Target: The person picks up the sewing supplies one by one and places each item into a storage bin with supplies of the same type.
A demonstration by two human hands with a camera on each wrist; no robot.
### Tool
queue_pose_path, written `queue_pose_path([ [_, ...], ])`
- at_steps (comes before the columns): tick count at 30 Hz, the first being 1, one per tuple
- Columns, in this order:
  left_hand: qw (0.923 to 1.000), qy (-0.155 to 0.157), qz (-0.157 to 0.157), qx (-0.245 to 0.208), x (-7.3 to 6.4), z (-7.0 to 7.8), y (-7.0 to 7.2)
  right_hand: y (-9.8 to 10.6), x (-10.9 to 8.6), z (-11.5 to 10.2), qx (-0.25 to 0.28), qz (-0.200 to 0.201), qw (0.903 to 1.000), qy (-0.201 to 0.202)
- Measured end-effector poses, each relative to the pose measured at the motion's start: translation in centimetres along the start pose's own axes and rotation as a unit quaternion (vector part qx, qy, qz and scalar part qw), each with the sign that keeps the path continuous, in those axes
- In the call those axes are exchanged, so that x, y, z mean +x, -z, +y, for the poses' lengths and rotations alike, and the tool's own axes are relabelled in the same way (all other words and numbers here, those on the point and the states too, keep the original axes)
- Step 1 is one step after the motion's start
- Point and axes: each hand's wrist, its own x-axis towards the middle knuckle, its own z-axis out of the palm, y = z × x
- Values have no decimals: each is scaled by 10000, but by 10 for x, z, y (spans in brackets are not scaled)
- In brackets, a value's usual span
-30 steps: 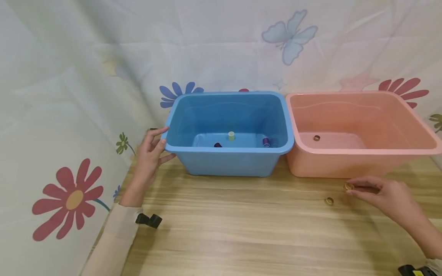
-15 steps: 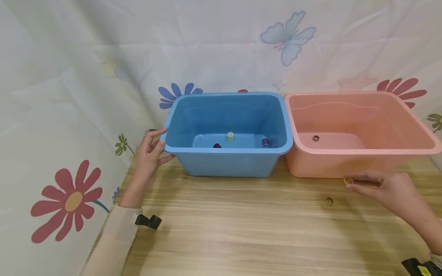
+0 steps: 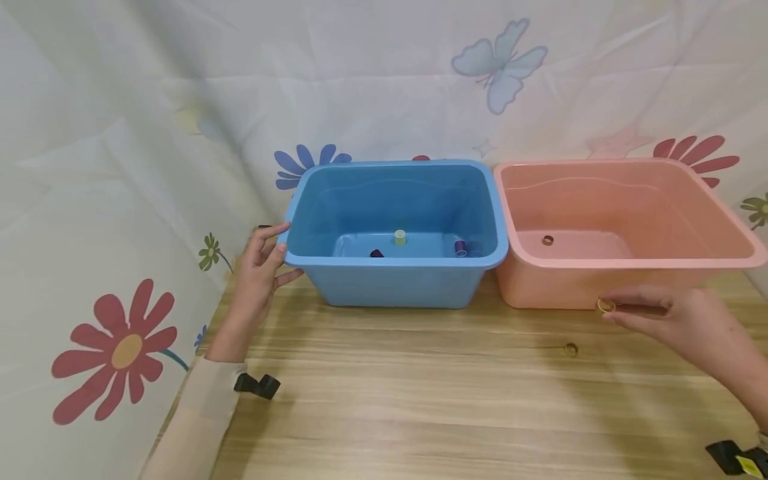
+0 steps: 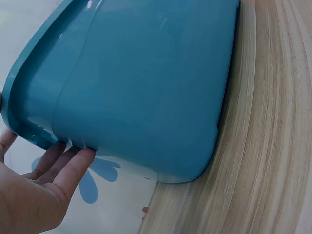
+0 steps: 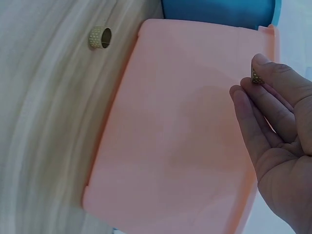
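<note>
Gold-coloured, stud-patterned ring (image 5: 256, 79) held before the pink plastic tub (image 3: 636, 263), below its rim.
The right hand (image 3: 684, 319) pinches that ring between thumb and fingertips; the left hand (image 3: 255, 270) grips the near-left rim of the blue plastic tub (image 3: 396, 261). The step in hand is judged to be a carry; entering the pink tub would call for a lift clear of its front rim, then release. A matching gold ring (image 5: 95, 38) lies on the wood-grain table (image 3: 384, 393); a small dark ring (image 3: 548, 243) sits inside the pink tub. In the blue tub, the front wall partly hides a dark red piece (image 3: 377, 253), unidentifiable; the floors nearest both front walls are hidden. The left wrist view cuts off the left thumb.
</note>
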Motion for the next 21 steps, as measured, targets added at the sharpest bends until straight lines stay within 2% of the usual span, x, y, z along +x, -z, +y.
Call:
queue_pose_path([
  [4, 10000, 16, 4, -5, -1, 0, 0, 3, 4, -2, 220, -19, 9997, 61],
  [10, 10000, 10, 66, 12, -1, 0, 1, 7, 13, -2, 172, 98, 9985, 509],
  [13, 10000, -3, 66, 17, -2, 0, 1, 10, 19, -3, 281, 154, 9982, 511],
  [21, 10000, -11, 36, 10, -1, 0, 1, 22, 30, -3, 418, 11, 9982, 439],
])
